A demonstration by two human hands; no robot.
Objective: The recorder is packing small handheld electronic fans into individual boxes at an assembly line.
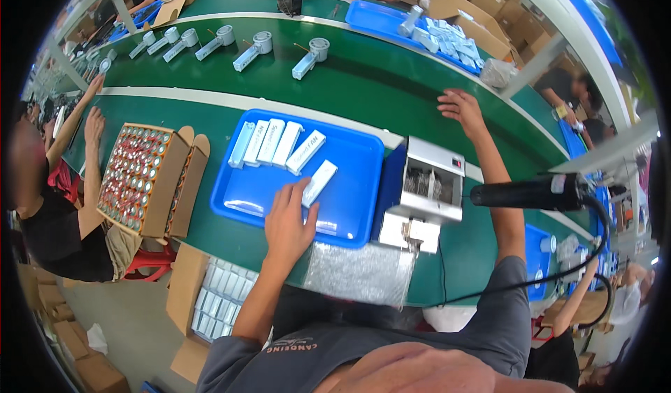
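My left hand [288, 218] is over the blue tray [244, 229], with the near end of a narrow white box [321, 182] between its thumb and fingers. Several similar white boxes [271, 141] stand in a slanted row along the tray's far side. My right hand [461, 110] reaches out above the green conveyor belt [391, 89]. Its fingers are apart and slightly bent, and nothing shows in them. Just right of the tray sits a small metal-and-blue machine [430, 183] with an open top.
Handheld fans [311, 57] with light-blue handles lie along the belt. A carton of round, red-wired parts [136, 180] stands left of the tray. A black cylinder [528, 194] on an arm extends by my right forearm. A co-worker [66, 218] sits at left.
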